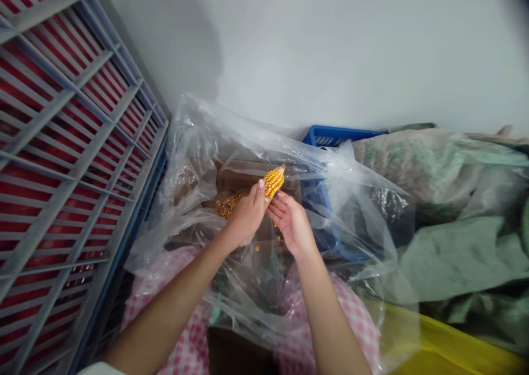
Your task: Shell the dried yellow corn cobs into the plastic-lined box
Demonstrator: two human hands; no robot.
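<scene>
A yellow corn cob [274, 181], dried and full of kernels, points up and to the right above a clear plastic bag [198, 127]. My left hand [248, 212] is closed round its lower end, the thumb pressed on the kernels. Just right of the cob is my right hand [292, 221], palm turned up and fingers loosely bent close under it; whether they touch the cob is hard to tell. Loose corn kernels [228, 204] lie in a heap inside the bag, partly behind my left hand.
A tall slatted plastic crate [74, 116] with red showing through stands at the left. To the right are a blue basket [322, 135], partly covered by the bag, and piled woven sacks [463, 254]. A yellow surface [446, 336] lies lower right. A pale wall [351, 50] rises behind.
</scene>
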